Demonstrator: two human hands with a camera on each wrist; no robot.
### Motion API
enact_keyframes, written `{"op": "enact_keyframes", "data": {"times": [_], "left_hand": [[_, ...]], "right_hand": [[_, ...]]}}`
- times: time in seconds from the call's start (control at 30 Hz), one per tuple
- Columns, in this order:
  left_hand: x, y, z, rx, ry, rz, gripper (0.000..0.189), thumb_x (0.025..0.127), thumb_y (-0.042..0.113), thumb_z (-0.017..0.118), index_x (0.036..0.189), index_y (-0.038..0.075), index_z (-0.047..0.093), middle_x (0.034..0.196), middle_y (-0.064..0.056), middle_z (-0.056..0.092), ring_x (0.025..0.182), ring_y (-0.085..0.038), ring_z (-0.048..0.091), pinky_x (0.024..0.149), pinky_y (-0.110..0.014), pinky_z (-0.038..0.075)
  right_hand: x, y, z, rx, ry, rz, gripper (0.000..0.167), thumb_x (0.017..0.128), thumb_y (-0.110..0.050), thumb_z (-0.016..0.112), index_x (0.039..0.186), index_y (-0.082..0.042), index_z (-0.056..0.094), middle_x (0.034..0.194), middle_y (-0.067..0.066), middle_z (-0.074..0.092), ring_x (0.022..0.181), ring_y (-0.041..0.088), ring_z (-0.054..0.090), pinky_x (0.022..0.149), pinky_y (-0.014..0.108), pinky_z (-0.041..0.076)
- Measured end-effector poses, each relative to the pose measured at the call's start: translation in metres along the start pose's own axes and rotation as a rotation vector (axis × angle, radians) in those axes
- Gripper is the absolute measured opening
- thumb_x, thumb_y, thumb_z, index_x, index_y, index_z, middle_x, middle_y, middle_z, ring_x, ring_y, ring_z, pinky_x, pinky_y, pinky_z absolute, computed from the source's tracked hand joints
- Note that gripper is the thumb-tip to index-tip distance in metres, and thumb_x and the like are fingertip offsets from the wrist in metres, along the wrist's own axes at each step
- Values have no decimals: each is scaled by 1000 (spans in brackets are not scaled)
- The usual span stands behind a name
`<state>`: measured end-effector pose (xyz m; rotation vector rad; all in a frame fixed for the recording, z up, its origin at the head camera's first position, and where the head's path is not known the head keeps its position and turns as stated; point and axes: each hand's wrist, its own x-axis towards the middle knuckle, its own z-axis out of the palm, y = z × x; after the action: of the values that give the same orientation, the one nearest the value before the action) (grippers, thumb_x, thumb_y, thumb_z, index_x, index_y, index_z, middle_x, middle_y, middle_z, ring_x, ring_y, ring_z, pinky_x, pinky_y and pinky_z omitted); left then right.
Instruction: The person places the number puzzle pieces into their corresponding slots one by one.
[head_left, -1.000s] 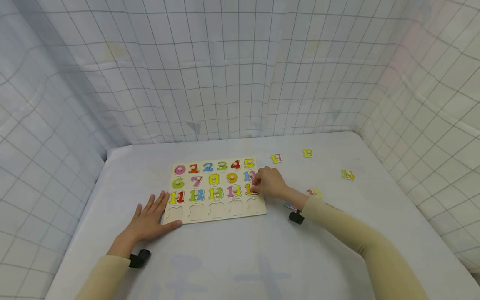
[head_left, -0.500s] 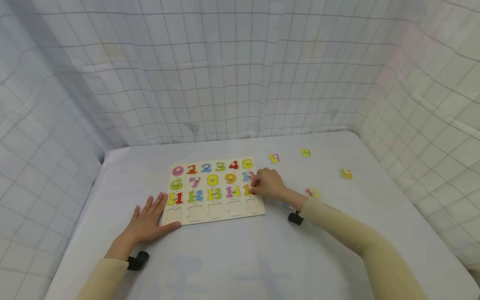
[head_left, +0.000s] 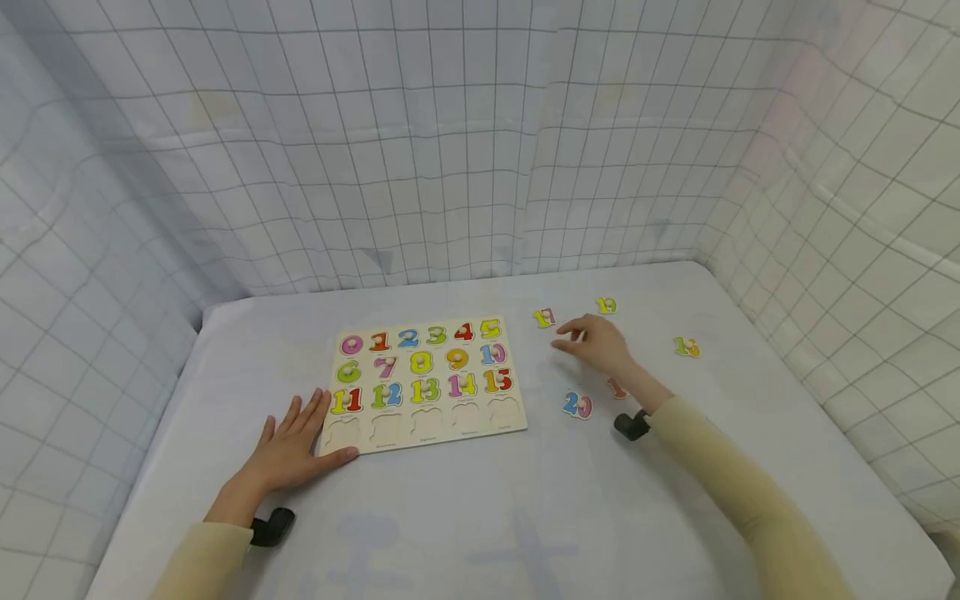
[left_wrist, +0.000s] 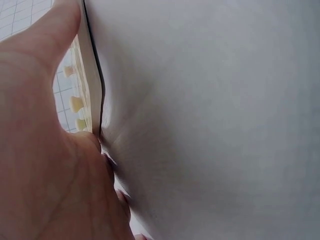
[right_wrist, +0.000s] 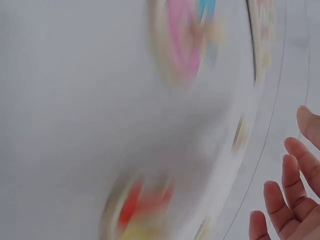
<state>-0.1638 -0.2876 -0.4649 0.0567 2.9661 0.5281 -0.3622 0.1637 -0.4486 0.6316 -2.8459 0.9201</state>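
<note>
A wooden number puzzle board [head_left: 504, 411] lies on the table, with knobbed number pieces in its upper three rows and bare recesses along the bottom row. My left hand [head_left: 291, 446] rests at its lower left corner, fingers straight along the side and thumb at the front edge. To the right of the board, my right hand [head_left: 596, 343] hovers over the table with loosely bent fingers, holding nothing. Nearest to it lie the yellow and pink 17 piece [head_left: 544, 317], the blue and pink 20 piece [head_left: 577, 406] and a red-numbered piece [head_left: 617, 388], partly hidden by the wrist.
Farther back lies the 19 piece [head_left: 607, 306]. A green and yellow number piece [head_left: 686, 347] is off to the right. White cloth [head_left: 420, 533] covers the table, and grid-patterned curtains [head_left: 420, 150] close in the back and sides.
My right hand has left the 15 piece, which sits in the third row, and moved right, away from the board. The 20 piece has come into full view. My left hand stays put.
</note>
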Motion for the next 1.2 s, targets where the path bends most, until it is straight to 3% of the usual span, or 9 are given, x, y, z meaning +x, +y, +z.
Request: {"op": "enact_keyframes", "data": {"times": [0.2, 0.3, 0.4, 0.63, 1.0, 1.2], "left_hand": [[-3, -4, 1, -1, -9, -12, 110, 79, 70, 57, 151, 1, 11, 155, -22, 8, 139, -44, -2, 102, -67, -7], [-5, -6, 0, -14, -5, -8, 109, 80, 69, 57, 151, 0, 10, 155, -22, 7, 139, -45, -3, 102, -67, -8], [-7, -6, -1, -19, -7, -10, 109, 80, 68, 57, 151, 0, 9, 155, -22, 6, 139, -45, -4, 102, -67, -8], [-8, -7, -2, -16, -5, -16, 109, 81, 68, 57, 151, 1, 8, 155, -22, 5, 139, -44, -5, 102, -66, -9], [-2, -2, 2, -8, 10, 0, 108, 80, 68, 57, 152, 2, 11, 156, -21, 8, 140, -44, -2, 103, -66, -7], [0, -3, 2, -11, 20, 11, 107, 80, 68, 57, 152, 2, 12, 156, -20, 9, 140, -44, -1, 104, -66, -6]], "right_hand": [[-20, 77, -55, -107, 150, 185, 38, 92, -33, 63, 113, -2, 68, 96, 18, 62, 85, 32, 54, 72, 45, 40], [-34, 104, -72, -166, 153, 252, 42, 94, -35, 60, 118, -1, 64, 102, 21, 60, 90, 37, 53, 74, 51, 37], [-43, 121, -82, -180, 90, 286, 44, 95, -35, 58, 122, -1, 61, 107, 23, 58, 96, 40, 51, 75, 53, 37], [-49, 136, -87, -146, 16, 312, 33, 95, -26, 57, 117, -3, 65, 108, 24, 57, 98, 43, 50, 73, 52, 38], [-62, 155, -90, -81, 68, 383, 38, 93, -35, 60, 110, -1, 68, 108, 21, 57, 91, 35, 52, 64, 38, 39], [-62, 157, -90, -138, 116, 314, 31, 91, -28, 65, 100, 1, 71, 103, 24, 59, 85, 36, 55, 60, 39, 43]]}}
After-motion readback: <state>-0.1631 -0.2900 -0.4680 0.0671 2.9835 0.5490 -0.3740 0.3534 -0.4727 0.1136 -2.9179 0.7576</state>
